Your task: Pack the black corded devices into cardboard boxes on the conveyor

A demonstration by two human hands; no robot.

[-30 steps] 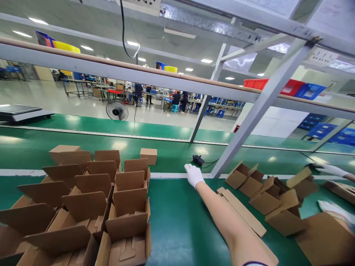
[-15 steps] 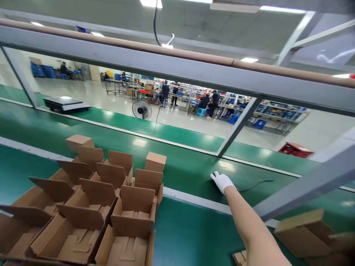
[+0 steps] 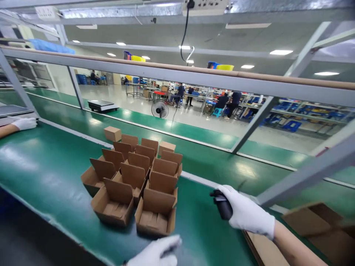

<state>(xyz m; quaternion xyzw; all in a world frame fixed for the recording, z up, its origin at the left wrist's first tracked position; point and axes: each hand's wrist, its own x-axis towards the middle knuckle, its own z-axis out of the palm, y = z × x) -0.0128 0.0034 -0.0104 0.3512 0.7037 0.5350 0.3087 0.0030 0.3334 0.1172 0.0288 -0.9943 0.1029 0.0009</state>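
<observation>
My right hand [image 3: 242, 210], in a white glove, is closed around a black hand-held object [image 3: 224, 207] above the green work surface [image 3: 199, 229]. A darker knob-like end sticks out past the fingers; its exact kind I cannot make out. At the bottom edge, my left hand [image 3: 154, 254], also gloved, is blurred, with fingers stretched out and thumb apart; it appears to hold nothing. Just beyond it stands the nearest open cardboard box [image 3: 155, 221], one of several in close rows with raised lids and folded card inside.
Two closed cardboard boxes, a left one [image 3: 112, 133] and a right one [image 3: 167, 147], stand behind the rows. Flat cardboard [image 3: 266, 249] lies under my right forearm. A co-worker's gloved hand [image 3: 25, 123] is at far left. A grey post [image 3: 307, 173] slants on the right.
My right hand has come nearer from the far belt, and the black object now shows in it. My left hand has entered at the bottom. The view has shifted, showing a co-worker's hand.
</observation>
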